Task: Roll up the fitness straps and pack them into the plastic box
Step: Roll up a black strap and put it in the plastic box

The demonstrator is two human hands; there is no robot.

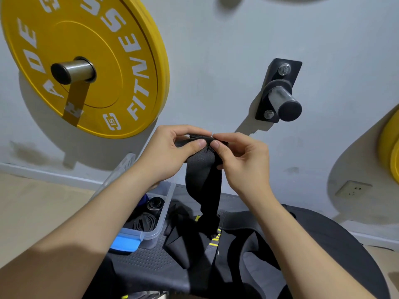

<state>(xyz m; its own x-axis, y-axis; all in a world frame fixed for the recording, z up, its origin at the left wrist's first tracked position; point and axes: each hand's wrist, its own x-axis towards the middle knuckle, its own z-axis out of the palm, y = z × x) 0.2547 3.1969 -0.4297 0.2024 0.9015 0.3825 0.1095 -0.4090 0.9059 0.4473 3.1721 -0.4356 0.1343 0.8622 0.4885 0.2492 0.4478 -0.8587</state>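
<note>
A black fitness strap [204, 182] hangs from both my hands in front of the wall. My left hand [170, 154] pinches its top end between thumb and fingers. My right hand [239, 158] pinches the same end right beside it. The strap's tail drops onto more black straps [185, 240] piled on the dark platform. Below my left forearm stands the clear plastic box [160, 221], with rolled black straps [151, 212] and something blue inside.
A yellow weight plate [86, 61] hangs on a wall peg at upper left. An empty steel peg [282, 98] juts from the wall at right. The box's lid [121, 167] leans behind the box. The grey textured platform [146, 264] carries the box; a blue clip [125, 242] sits at its front.
</note>
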